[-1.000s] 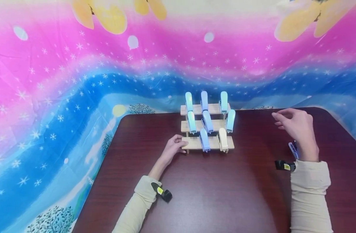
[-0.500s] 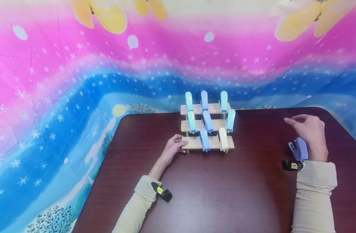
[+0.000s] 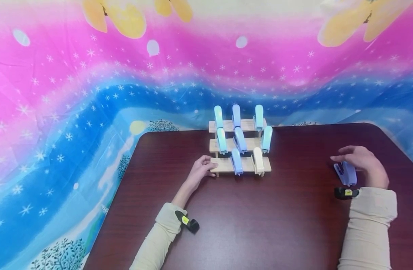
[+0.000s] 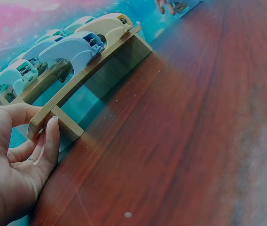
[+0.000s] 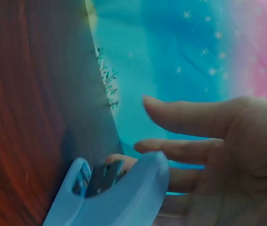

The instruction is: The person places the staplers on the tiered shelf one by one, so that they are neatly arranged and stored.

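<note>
A three-tier wooden rack [image 3: 221, 165] stands on the table with several staplers on its shelves. My left hand [image 3: 200, 172] pinches the left end of the lowest shelf, thumb and fingers on either side of the board in the left wrist view. That shelf bears a blue stapler [image 3: 236, 161] and a cream stapler [image 3: 258, 161]. At the right, a purple stapler [image 3: 349, 175] rests on the table. Over it hovers my right hand [image 3: 365, 163]; in the right wrist view its thumb and fingers are spread apart beside the stapler's raised arm, and contact is unclear.
Three staplers stand on the middle shelf, including a purple one [image 3: 240, 140], and three on the top, including a teal one [image 3: 258, 117]. Behind the dark wooden table [image 3: 247, 225] hangs a colourful patterned cloth [image 3: 193, 56].
My right hand has moved right and then down onto the purple stapler, which its arm partly hid before. My left hand stays on the rack, and the rack has not moved.
</note>
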The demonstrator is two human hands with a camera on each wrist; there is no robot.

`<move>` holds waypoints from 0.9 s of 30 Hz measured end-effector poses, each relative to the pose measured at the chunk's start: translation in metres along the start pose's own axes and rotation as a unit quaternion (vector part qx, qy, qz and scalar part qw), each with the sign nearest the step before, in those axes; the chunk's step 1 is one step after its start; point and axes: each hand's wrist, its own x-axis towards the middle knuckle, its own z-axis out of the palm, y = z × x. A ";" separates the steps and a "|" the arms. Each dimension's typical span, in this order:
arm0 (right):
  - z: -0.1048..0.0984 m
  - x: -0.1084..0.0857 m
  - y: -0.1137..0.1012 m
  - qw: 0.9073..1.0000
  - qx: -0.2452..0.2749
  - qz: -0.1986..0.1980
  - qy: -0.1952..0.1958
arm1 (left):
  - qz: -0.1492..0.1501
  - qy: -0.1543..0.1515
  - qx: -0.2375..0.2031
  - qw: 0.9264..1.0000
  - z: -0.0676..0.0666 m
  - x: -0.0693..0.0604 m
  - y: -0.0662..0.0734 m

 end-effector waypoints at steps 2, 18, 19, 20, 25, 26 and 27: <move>0.000 0.000 0.004 1.000 0.004 -0.008 -0.022 | 0.001 0.000 -0.001 1.000 0.000 0.000 -0.001; -0.003 0.000 0.013 0.999 0.006 0.019 -0.028 | 0.004 -0.002 0.002 1.000 -0.002 0.000 -0.002; -0.004 0.001 0.014 1.000 0.004 0.020 -0.023 | 0.003 -0.001 0.001 1.000 -0.002 0.000 -0.002; -0.004 0.001 0.014 0.999 0.005 0.021 -0.024 | 0.003 -0.002 0.001 1.000 -0.002 0.000 -0.002; -0.007 0.001 0.012 0.998 0.021 0.024 -0.055 | 0.004 -0.001 -0.003 1.000 -0.001 0.002 -0.001; -0.007 0.001 0.011 0.998 0.020 0.020 -0.058 | 0.005 -0.001 -0.003 1.000 -0.001 0.002 -0.001; -0.007 0.000 0.011 0.998 0.016 0.018 -0.055 | 0.006 -0.001 -0.003 1.000 -0.001 0.002 -0.001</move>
